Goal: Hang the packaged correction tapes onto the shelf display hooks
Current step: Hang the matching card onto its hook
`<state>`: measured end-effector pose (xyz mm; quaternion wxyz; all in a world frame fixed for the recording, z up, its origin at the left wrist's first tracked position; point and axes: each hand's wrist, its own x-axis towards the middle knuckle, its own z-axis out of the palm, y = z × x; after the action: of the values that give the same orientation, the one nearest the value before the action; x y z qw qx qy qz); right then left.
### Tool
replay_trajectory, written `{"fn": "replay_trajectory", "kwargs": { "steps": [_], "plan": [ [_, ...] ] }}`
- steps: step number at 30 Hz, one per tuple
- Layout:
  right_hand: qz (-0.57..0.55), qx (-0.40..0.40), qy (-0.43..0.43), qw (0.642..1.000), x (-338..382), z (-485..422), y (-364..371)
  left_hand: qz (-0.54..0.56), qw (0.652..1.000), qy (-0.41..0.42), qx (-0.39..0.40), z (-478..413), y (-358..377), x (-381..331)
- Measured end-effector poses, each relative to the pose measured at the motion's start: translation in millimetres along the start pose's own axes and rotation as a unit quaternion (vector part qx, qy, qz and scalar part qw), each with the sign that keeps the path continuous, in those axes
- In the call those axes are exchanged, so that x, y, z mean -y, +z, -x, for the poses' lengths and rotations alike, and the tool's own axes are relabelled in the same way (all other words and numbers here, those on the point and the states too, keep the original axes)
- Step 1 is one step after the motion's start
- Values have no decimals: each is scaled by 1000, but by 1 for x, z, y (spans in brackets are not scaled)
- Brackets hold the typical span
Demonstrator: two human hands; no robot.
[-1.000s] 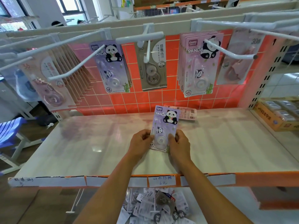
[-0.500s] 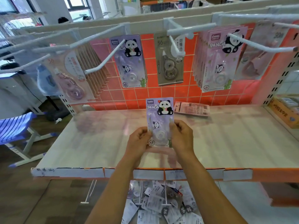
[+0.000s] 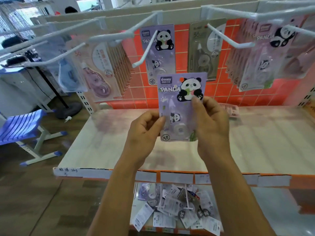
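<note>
The packaged correction tape (image 3: pixel 180 92) is a lilac card with a cartoon panda, the word PANDA and a clear blister over a small round dispenser near its lower end. It is held upright in the air above the shelf (image 3: pixel 102 142), in front of and just below a matching pack (image 3: pixel 159 36) that hangs on a white hook (image 3: pixel 144 51).

The left hand (image 3: pixel 144 133) has its fingers (image 3: pixel 150 116) curled, with the thumb pinching the card's left edge at mid-height. The right hand (image 3: pixel 211 123) grips the right edge, thumb pressed on the front by the panda's feet and the other fingers wrapped behind.

The shelf is pale and glossy, with paper labels along its orange front lip. A loose pack (image 3: pixel 230 110) lies on it behind the right hand. An orange grid panel (image 3: pixel 136 94) backs the hooks. More packs lie in a heap (image 3: pixel 179 210) on the lower shelf, and a blue chair (image 3: pixel 20 126) stands on the wooden floor at left
</note>
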<state>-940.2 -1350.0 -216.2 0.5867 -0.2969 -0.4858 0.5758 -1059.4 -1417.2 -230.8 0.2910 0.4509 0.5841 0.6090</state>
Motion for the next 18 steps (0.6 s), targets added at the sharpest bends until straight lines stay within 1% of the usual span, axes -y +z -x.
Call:
{"fn": "replay_trajectory", "kwargs": {
  "steps": [3,6,10,12,16,18],
  "plan": [
    [-3,16,-21,1000,19,6,11,13,999,30,13,3,-6,-18],
    [-22,52,-38,998,31,15,21,35,997,67,-5,5,-13,-33],
    [10,65,-69,995,37,23,31,61,992,112,10,5,-23,-38],
    [5,71,-79,994,39,26,34,75,990,116,14,7,-27,-37],
    [-44,90,-71,992,42,26,41,116,985,129,17,4,-32,-40],
    [-40,93,-77,992,42,24,46,124,983,134,11,0,-34,-43]
  ]
}}
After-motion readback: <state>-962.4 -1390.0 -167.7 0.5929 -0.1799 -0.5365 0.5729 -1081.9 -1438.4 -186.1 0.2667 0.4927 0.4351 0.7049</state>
